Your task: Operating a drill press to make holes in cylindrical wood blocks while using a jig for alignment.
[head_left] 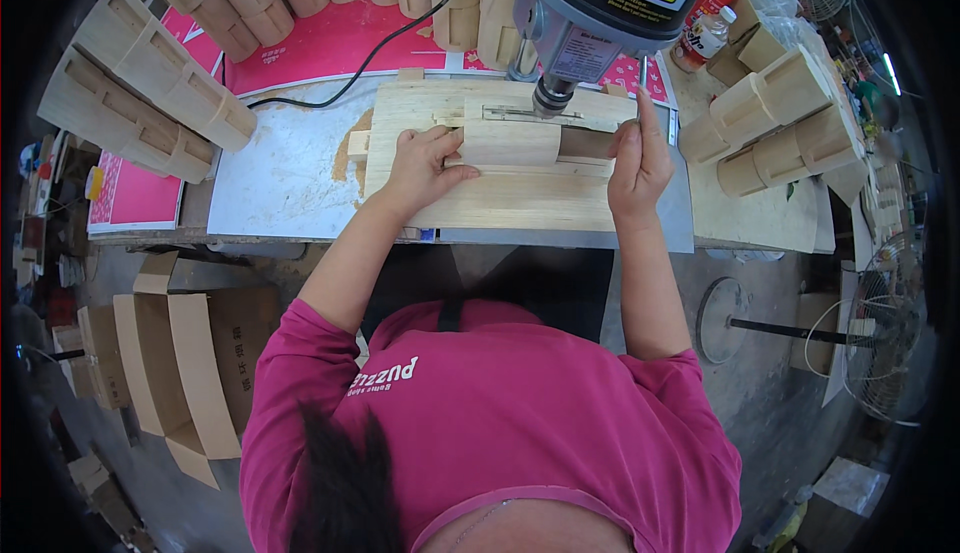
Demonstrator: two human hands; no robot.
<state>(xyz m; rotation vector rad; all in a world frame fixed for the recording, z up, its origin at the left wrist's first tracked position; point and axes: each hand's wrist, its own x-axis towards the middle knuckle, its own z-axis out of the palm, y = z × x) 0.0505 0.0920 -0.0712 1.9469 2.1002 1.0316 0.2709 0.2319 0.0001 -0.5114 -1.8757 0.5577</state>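
A pale, curved wooden piece (513,143) lies in a flat wooden jig (510,200) on the bench. My left hand (425,165) grips its left end, thumb on the near side and fingers on the far side. Right above the piece hangs the chuck (550,99) of a grey drill press (585,38); the bit's tip cannot be made out. Over the jig's right end, my right hand (640,161) is closed around the thin metal lever (643,75) of the press, one finger stretched up along it. Its palm side is partly hidden.
Stacked wooden cylinders (150,63) stand at the left, along the back and at the right (770,118). A black cable (370,61) crosses the bench. Behind the right stack is a bottle (705,38). An opened cardboard box (190,363) and a fan (880,333) stand below bench level.
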